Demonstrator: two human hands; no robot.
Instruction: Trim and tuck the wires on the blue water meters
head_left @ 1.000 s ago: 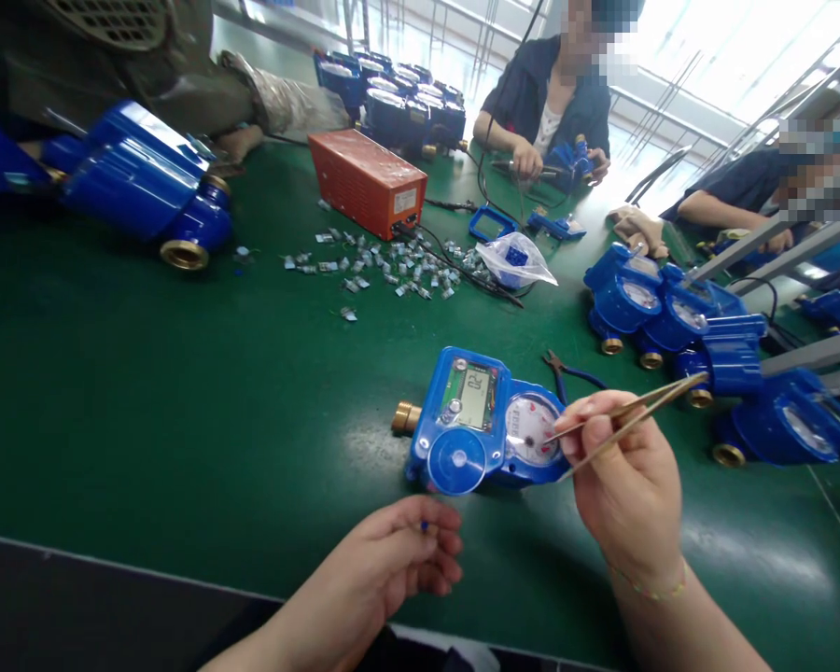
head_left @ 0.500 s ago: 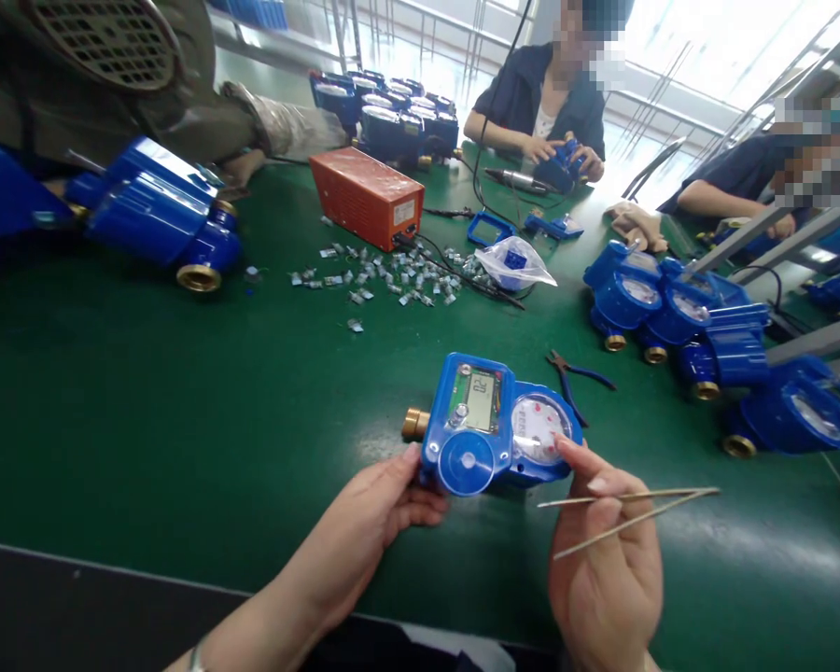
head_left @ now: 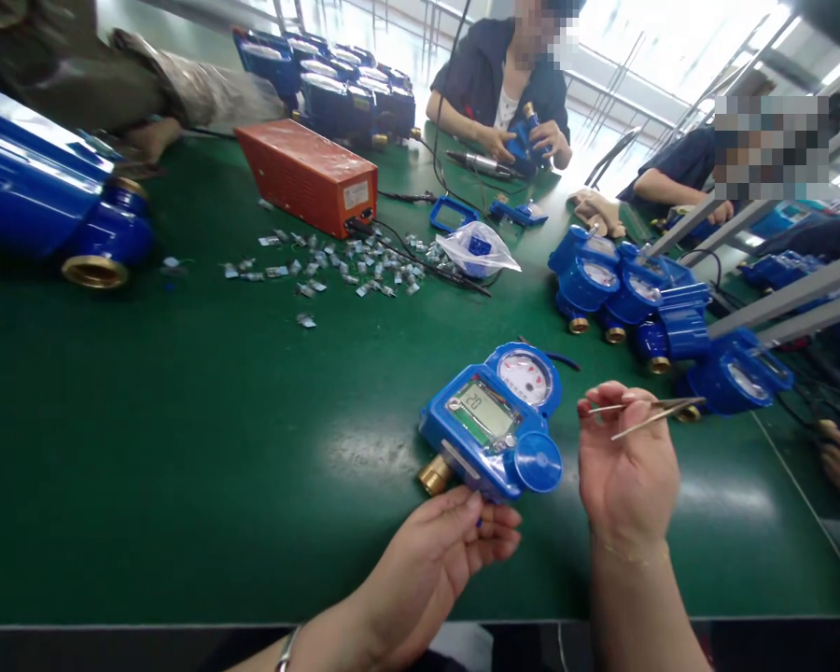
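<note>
A blue water meter (head_left: pixel 486 418) with a small display, a round dial and a brass threaded end lies turned at an angle on the green table. My left hand (head_left: pixel 455 541) grips its near lower edge, thumb on the side and fingers curled by the underside. To the right of the meter, apart from it, my right hand (head_left: pixel 630 467) is raised palm up. Metal tweezers (head_left: pixel 662 411) rest in its curled fingers, their two tips apart and pointing left. Behind the meter, pliers (head_left: pixel 564 359) are mostly hidden, with a dark blue handle showing.
An orange box (head_left: pixel 315 177) with cables stands beyond scattered small parts (head_left: pixel 350 266) and a plastic bag (head_left: pixel 480 250). More blue meters stand at right (head_left: pixel 644 289), left (head_left: pixel 35 187) and far back (head_left: pixel 336 89). A co-worker's hands (head_left: pixel 539 140) hold another meter across the table.
The meter has turned so its dial points away and its brass end faces me. My right hand has left the meter and moved right with the tweezers. The camera view has shifted.
</note>
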